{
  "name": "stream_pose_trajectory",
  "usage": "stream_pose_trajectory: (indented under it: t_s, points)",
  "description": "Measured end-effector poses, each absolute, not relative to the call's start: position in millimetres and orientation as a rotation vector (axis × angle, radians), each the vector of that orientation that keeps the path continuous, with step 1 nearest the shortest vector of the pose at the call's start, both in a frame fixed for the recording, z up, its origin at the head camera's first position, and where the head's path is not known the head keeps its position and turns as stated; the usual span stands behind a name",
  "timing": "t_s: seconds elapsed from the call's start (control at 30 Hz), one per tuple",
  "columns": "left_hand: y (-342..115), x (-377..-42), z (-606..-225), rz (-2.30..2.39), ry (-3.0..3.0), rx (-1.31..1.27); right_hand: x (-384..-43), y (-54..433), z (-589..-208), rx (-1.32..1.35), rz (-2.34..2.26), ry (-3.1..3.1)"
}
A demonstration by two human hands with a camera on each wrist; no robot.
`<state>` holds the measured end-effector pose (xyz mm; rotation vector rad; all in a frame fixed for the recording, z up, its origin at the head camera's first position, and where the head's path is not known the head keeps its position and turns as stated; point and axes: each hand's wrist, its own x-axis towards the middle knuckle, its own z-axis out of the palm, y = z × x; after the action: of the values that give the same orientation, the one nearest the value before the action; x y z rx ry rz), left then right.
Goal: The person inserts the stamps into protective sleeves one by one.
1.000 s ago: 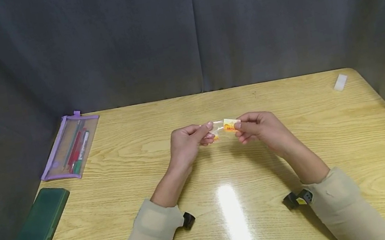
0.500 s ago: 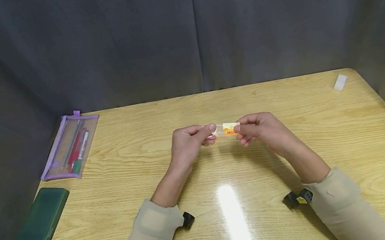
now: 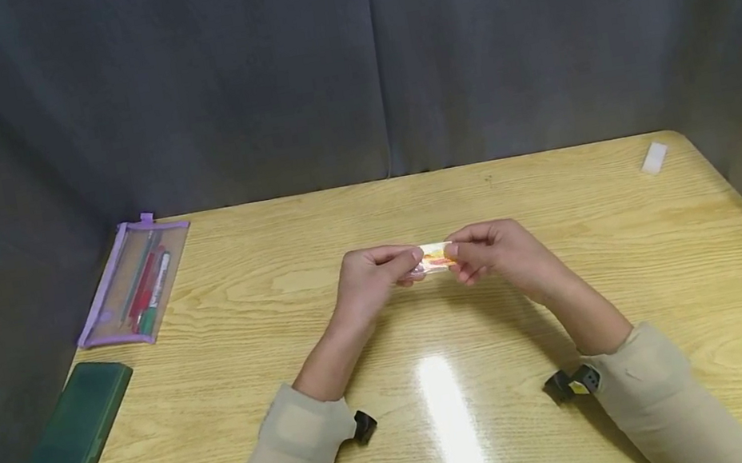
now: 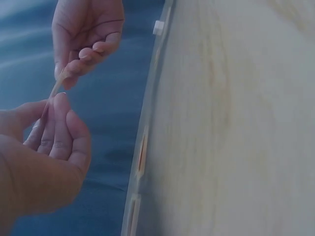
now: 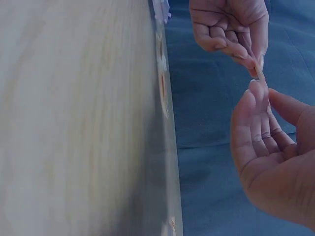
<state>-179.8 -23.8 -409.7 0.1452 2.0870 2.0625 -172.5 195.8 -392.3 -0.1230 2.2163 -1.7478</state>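
In the head view a small clear plastic wrapper with yellow and orange print [image 3: 436,256] is stretched between both hands, above the table's middle. My left hand [image 3: 373,280] pinches its left end between thumb and fingers. The right end is pinched the same way by my right hand [image 3: 501,253]. Both wrist views show the piece edge-on as a thin, slightly curved strip [image 4: 55,88], with the fingertips of the two hands close together. Each thumb and its fingers hide an end of the wrapper.
On the wooden table [image 3: 230,448], a mesh pouch with purple edging [image 3: 136,289] lies at the back left, pens inside. Nearer is a long dark green case [image 3: 64,458]. A small white block [image 3: 654,158] lies at the back right. Dark curtains [image 3: 245,81] surround the table.
The hands have drawn slightly closer together, my left moving a little to the right. The wrapper's gap between them is shorter, and its printed part now reaches the left thumb.
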Motion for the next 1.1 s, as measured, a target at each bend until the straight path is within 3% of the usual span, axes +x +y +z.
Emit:
stream_pose_trajectory:
  t_s: [1.1]
  points:
    - [-23.8, -178.8, -409.2, 2.088, 1.934, 0.118, -171.9, 196.6, -391.7, -0.141, -1.753, 2.226]
